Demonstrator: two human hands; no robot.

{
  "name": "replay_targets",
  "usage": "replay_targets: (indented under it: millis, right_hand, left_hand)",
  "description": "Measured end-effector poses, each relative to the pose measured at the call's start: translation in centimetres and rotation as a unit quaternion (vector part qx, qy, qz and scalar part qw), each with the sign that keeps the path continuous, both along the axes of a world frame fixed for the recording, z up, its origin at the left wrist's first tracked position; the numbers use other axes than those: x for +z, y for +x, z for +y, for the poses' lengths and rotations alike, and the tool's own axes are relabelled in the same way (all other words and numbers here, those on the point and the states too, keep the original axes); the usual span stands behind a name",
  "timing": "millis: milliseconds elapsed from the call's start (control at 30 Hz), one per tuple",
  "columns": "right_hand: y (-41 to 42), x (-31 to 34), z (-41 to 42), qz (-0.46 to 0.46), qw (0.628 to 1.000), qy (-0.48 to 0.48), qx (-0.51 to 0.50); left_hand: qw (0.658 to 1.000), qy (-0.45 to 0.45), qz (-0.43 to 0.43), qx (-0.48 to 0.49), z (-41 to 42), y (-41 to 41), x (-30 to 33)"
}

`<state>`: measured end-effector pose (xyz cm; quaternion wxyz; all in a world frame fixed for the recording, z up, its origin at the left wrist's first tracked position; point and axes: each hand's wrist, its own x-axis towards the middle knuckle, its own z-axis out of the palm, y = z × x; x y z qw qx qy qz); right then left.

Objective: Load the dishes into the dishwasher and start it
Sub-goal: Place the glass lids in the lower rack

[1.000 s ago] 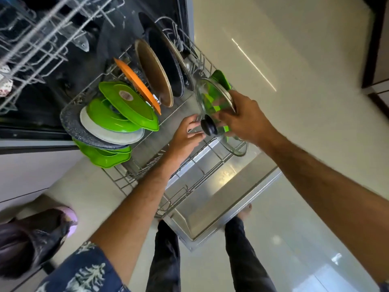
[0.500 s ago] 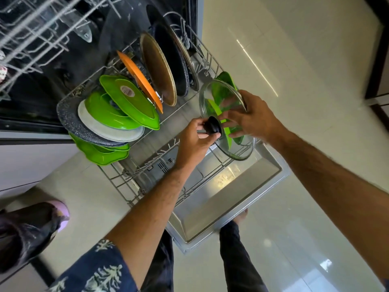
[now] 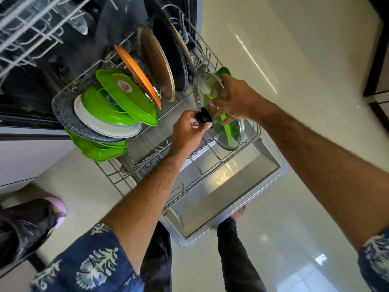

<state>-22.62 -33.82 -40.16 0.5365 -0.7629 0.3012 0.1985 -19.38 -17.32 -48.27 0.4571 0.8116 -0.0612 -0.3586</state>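
The left hand [image 3: 187, 131] pinches the black knob [image 3: 203, 118] of the glass lid [image 3: 210, 91]. At its two o'clock, the right hand [image 3: 233, 98] grips the lid's rim over the lower rack [image 3: 202, 171].

Bright, even daylight fills the scene. The glossy floor [image 3: 294, 102] shows a thin white streak of glare to the right of the open dishwasher door [image 3: 221, 197], whose steel panel also gleams. Behind the door, the dishwasher's interior is dark. Wide-angle distortion bends lines and stretches arms near the edges. Focus is mostly sharp.
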Motion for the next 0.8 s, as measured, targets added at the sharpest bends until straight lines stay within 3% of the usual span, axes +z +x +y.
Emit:
replay_targets:
  millis: [133,467,800]
  right_hand:
    - [-0.7,0.2,-0.3,-0.006,1.000,0.012,0.005]
    - [-5.9,-0.4,0.3,-0.079,0.990,0.050,-0.102]
    - [-4.3,0.6,0.0,-0.041,0.998,0.026,-0.040]
  left_hand:
    - [1.000,-0.004,-0.001,0.002,0.0,-0.3,0.0]
    - [0.998,-0.047,-0.031,-0.029,-1.0,-0.1,0.5]
    - [0.997,-0.078,-0.018,0.005,0.5,-1.1,-0.7]
